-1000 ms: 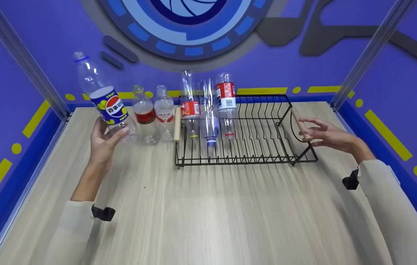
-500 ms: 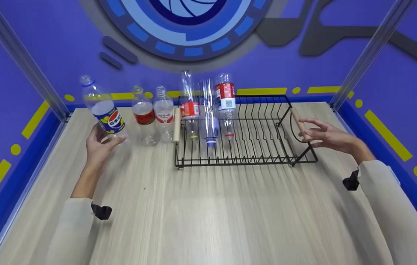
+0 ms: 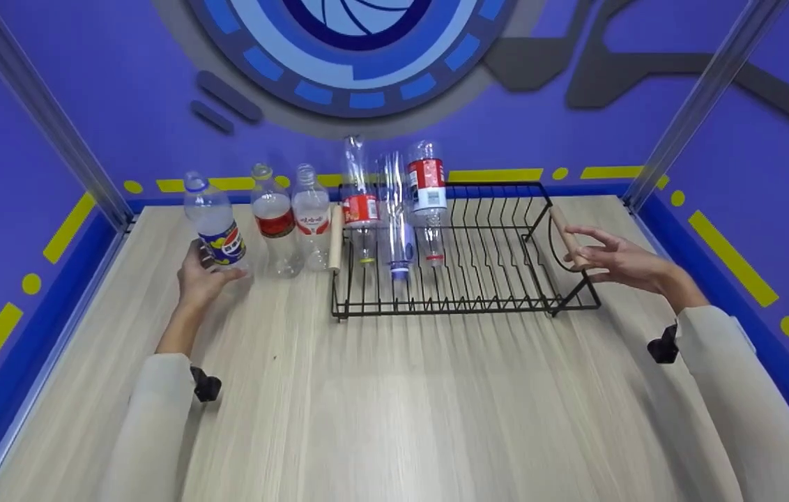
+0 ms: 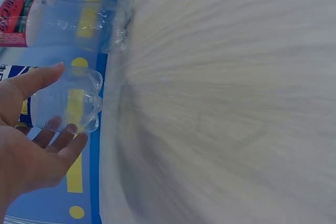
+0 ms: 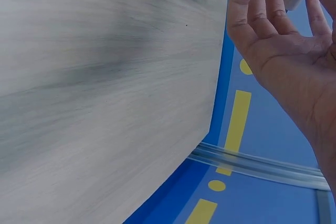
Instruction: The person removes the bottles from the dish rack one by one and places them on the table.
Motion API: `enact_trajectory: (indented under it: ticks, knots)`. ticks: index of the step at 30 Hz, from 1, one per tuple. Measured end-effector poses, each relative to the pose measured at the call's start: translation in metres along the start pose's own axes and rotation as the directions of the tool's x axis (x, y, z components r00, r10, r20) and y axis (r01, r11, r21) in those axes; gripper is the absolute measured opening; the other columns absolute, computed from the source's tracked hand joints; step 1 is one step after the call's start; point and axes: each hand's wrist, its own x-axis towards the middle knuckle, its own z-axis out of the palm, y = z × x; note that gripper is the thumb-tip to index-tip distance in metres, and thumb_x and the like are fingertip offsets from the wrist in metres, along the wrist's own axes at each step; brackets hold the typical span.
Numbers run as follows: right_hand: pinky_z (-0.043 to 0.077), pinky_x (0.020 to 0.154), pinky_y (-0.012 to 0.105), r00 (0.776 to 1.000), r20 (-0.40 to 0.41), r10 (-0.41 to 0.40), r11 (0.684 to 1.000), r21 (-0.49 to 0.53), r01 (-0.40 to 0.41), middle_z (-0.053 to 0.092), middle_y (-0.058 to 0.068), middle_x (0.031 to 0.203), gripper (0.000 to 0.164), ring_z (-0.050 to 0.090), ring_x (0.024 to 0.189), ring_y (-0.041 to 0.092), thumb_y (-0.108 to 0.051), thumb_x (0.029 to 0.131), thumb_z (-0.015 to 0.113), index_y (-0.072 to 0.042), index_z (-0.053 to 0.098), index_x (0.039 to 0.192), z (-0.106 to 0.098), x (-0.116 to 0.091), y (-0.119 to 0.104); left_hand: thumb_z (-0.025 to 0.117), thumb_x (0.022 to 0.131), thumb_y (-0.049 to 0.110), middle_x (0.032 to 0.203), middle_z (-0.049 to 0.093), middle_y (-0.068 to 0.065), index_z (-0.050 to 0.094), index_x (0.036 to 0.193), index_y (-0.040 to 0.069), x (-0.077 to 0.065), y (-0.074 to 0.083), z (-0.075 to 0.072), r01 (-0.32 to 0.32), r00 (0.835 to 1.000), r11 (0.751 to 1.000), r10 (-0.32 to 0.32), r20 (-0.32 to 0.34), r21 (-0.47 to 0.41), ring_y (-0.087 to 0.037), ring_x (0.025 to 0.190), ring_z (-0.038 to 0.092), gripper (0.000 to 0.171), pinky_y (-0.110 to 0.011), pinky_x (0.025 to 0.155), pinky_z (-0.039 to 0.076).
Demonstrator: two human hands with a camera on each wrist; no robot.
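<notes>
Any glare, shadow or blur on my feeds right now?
Head view: pale sheen on the near part of the table, bright glints on the purple-capped bottle; left wrist view: table grain looks smeared, with a dark shadow beside the blue-labelled bottle; right wrist view: broad soft shadow across the table, but the right hand's creases are readable.

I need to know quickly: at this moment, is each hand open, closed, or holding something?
Left hand: holding the Pepsi bottle, fingers curled round its lower part.
Right hand: holding the right wooden handle.
</notes>
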Motion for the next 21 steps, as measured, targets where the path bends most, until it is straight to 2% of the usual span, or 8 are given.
enact_trajectory:
  ticks: [3,10,16,21]
  knots:
    - [0.052,0.097,0.027,1.000,0.000,0.001,1.000,0.004,-0.001,0.056,0.012,0.147,0.058,0.057,0.133,0.017,-0.024,0.111,0.044,-0.027,0.019,0.163,0.0003,0.0016,0.0010,0.078,0.086,0.003,0.162,0.037,-0.020,0.020,0.161,0.009,0.0011,-0.0039,0.0023,0.017,1.000,1.000,-0.017,0.022,-0.007,-0.036,0.149,0.038,0.095,-0.048,0.122,0.035]
    - [0.053,0.097,0.026,1.000,0.003,-0.017,1.000,0.007,0.017,0.057,0.010,0.146,0.057,0.060,0.125,0.007,-0.023,0.111,0.043,-0.027,0.020,0.163,0.0006,0.0019,0.0021,0.076,0.086,0.002,0.163,0.033,-0.022,0.017,0.163,0.008,0.0044,-0.0080,0.0066,0.032,0.997,0.999,-0.032,0.063,0.003,-0.038,0.150,0.035,0.097,-0.049,0.124,0.030]
    - [0.052,0.097,0.028,1.000,0.007,-0.018,1.000,0.003,0.018,0.057,0.009,0.144,0.058,0.057,0.131,0.014,-0.023,0.112,0.042,-0.026,0.017,0.163,0.0018,0.0001,0.0026,0.074,0.088,0.002,0.165,0.029,-0.023,0.012,0.164,0.007,0.0056,-0.0085,0.0084,0.050,0.994,0.999,-0.052,0.096,0.021,-0.039,0.153,0.031,0.098,-0.050,0.126,0.027]
    - [0.051,0.098,0.033,1.000,-0.006,0.000,1.000,-0.030,0.000,0.058,0.007,0.144,0.057,0.058,0.129,0.013,-0.025,0.111,0.043,-0.028,0.018,0.163,0.0021,0.0003,-0.0005,0.072,0.086,-0.002,0.165,0.028,-0.025,0.011,0.163,0.004,0.0083,-0.0092,0.0093,0.054,0.991,0.998,-0.058,0.122,0.036,-0.040,0.153,0.029,0.099,-0.050,0.126,0.024]
